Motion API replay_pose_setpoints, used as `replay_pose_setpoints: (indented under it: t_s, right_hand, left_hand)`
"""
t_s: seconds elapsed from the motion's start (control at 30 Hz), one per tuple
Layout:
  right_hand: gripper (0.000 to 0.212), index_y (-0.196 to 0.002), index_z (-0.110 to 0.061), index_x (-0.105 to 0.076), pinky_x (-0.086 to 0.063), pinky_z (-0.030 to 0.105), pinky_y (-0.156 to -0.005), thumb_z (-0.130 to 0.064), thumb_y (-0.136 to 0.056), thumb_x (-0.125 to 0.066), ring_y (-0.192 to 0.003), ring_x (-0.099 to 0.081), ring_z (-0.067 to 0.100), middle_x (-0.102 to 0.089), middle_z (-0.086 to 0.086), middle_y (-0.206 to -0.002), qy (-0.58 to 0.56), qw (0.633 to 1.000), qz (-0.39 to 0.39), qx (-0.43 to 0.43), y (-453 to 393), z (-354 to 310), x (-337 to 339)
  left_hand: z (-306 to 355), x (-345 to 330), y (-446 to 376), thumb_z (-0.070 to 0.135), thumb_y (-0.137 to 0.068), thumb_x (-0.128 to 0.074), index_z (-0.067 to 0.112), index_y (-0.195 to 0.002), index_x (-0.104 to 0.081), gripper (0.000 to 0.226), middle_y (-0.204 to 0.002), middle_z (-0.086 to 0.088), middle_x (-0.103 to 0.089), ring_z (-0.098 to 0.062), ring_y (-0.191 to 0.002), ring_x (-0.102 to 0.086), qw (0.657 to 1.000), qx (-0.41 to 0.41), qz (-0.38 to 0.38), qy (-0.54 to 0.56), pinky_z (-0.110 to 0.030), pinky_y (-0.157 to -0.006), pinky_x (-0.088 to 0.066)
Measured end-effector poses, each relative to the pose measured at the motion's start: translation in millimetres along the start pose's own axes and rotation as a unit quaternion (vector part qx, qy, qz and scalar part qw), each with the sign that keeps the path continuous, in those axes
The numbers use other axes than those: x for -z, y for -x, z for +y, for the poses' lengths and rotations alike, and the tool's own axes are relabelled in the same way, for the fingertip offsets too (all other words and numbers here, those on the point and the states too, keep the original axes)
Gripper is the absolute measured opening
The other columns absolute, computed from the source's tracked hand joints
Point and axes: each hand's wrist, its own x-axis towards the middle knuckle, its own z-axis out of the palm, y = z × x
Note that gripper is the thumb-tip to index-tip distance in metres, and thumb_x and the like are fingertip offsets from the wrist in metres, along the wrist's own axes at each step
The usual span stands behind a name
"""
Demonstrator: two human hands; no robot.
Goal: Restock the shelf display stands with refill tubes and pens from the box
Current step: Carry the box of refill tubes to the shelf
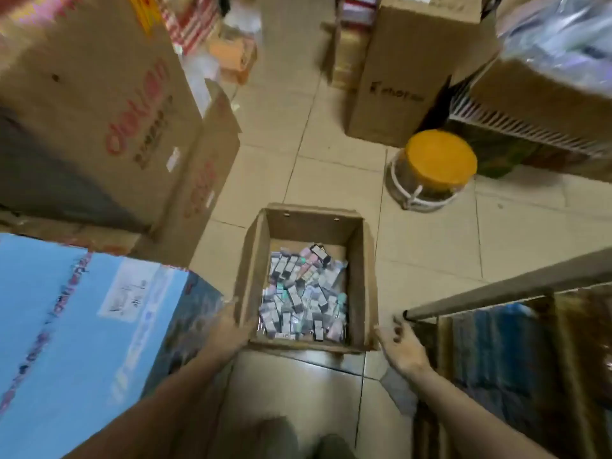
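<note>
An open cardboard box sits on the tiled floor, hemmed in closely. To its left a blue-wrapped carton stands almost against the near left corner, and behind that rises a stack of large brown cartons with red lettering. To the right, a metal shelf frame juts in near the box's near right corner. Farther back on the floor a round tub with a yellow lid stands well apart from the box, with a tall brown carton behind it.

The box has its flaps folded down outside, and its bottom is covered with a jumbled layer of small packets in grey, black, pink and mint; the blur hides their print.

The left hand lies against the box's left outer wall, fingers fairly straight. The right hand is just beside the near right corner, fingers loosely spread, holding nothing.
</note>
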Motion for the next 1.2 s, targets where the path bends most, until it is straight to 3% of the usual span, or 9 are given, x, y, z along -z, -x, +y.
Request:
replay_pose_setpoints:
  t_s: [0.07, 0.2, 0.33, 0.5, 0.7, 0.8, 0.87, 1.0, 1.2]
  right_hand:
    - [0.072, -0.147, -0.01, -0.036, -0.041, 0.033, -0.103, -0.036, -0.088, -0.069, -0.126, -0.052, 0.031, -0.052, 0.016, -0.139, 0.009, 1.0, 0.002, 0.016, -44, 13, -25]
    - [0.061, -0.138, -0.015, -0.046, -0.047, 0.029, -0.09, -0.039, -0.087, -0.069, -0.107, -0.063, 0.028, -0.065, 0.01, -0.121, 0.021, 0.999, 0.005, 0.049, -124, 29, -72]
    - [0.054, -0.141, -0.018, -0.043, -0.048, 0.041, -0.097, -0.041, -0.094, -0.057, -0.113, -0.06, 0.035, -0.064, 0.011, -0.122, 0.0, 0.998, 0.044, 0.046, -169, 34, -101]
    - [0.039, -0.136, -0.015, -0.051, -0.05, 0.046, -0.092, -0.028, -0.1, -0.048, -0.106, -0.061, 0.04, -0.066, 0.019, -0.119, 0.018, 0.994, 0.081, 0.07, -164, 35, -104]
    - [0.038, -0.137, -0.014, -0.052, -0.049, 0.044, -0.097, -0.026, -0.1, -0.05, -0.112, -0.06, 0.032, -0.065, 0.012, -0.122, 0.03, 0.995, 0.073, 0.066, -80, -5, -43]
    - [0.039, -0.137, -0.014, -0.05, -0.05, 0.047, -0.096, -0.027, -0.101, -0.049, -0.111, -0.061, 0.033, -0.065, 0.013, -0.122, 0.04, 0.995, 0.069, 0.056, -8, -50, 7]
    - [0.039, -0.137, -0.012, -0.05, -0.049, 0.048, -0.097, -0.026, -0.101, -0.048, -0.112, -0.061, 0.033, -0.064, 0.014, -0.122, 0.037, 0.997, 0.062, 0.039, 47, -86, 43]
    - [0.042, -0.141, -0.013, -0.047, -0.047, 0.046, -0.102, -0.026, -0.101, -0.048, -0.118, -0.057, 0.033, -0.062, 0.014, -0.128, 0.019, 0.997, 0.07, 0.012, 160, -158, 118]
    - [0.041, -0.142, -0.02, -0.046, -0.047, 0.045, -0.101, -0.028, -0.102, -0.047, -0.115, -0.06, 0.031, -0.064, 0.009, -0.125, -0.005, 0.997, 0.062, 0.043, 294, -233, 193]
  left_hand:
    - [-24, -27, -45, 0.015, -0.091, -0.066, 0.0, -0.137, -0.044, 0.054, -0.125, -0.015, -0.059, -0.019, -0.096, -0.057, 1.0, -0.013, 0.023, 0.002, -0.012, -0.076, -0.038]
    - [-62, -63, -133, 0.032, -0.09, -0.066, 0.009, -0.147, -0.034, 0.07, -0.141, -0.015, -0.051, -0.033, -0.126, -0.05, 0.998, 0.002, 0.057, -0.014, -0.036, -0.101, -0.039]
    - [-86, -78, -177, 0.043, -0.092, -0.06, 0.019, -0.142, -0.044, 0.058, -0.127, -0.009, -0.063, -0.033, -0.115, -0.059, 0.996, -0.013, 0.08, -0.045, -0.039, -0.098, -0.045]
    - [-83, -85, -175, 0.024, -0.1, -0.048, 0.006, -0.13, -0.052, 0.036, -0.112, -0.019, -0.067, -0.035, -0.1, -0.061, 0.989, -0.044, 0.12, -0.076, -0.034, -0.085, -0.045]
    - [-52, -39, -106, 0.027, -0.101, -0.047, 0.009, -0.12, -0.057, 0.028, -0.087, -0.002, -0.063, -0.015, -0.074, -0.057, 0.99, -0.058, 0.108, -0.066, -0.027, -0.066, -0.045]
    - [-9, 10, -44, 0.027, -0.1, -0.048, 0.006, -0.114, -0.059, 0.027, -0.091, -0.008, -0.065, -0.025, -0.084, -0.064, 0.991, -0.054, 0.099, -0.068, -0.038, -0.076, -0.052]
    - [25, 47, 2, 0.029, -0.1, -0.049, 0.006, -0.114, -0.06, 0.029, -0.092, -0.009, -0.065, -0.028, -0.087, -0.063, 0.99, -0.046, 0.114, -0.064, -0.034, -0.078, -0.045]
    - [98, 130, 93, 0.038, -0.099, -0.047, 0.008, -0.132, -0.053, 0.045, -0.123, -0.019, -0.063, -0.041, -0.114, -0.056, 0.993, -0.024, 0.099, -0.063, -0.046, -0.1, -0.043]
    - [185, 243, 192, 0.035, -0.099, -0.048, 0.01, -0.12, -0.058, 0.034, -0.105, -0.023, -0.068, -0.044, -0.102, -0.061, 0.991, -0.081, 0.098, -0.04, -0.042, -0.085, -0.045]
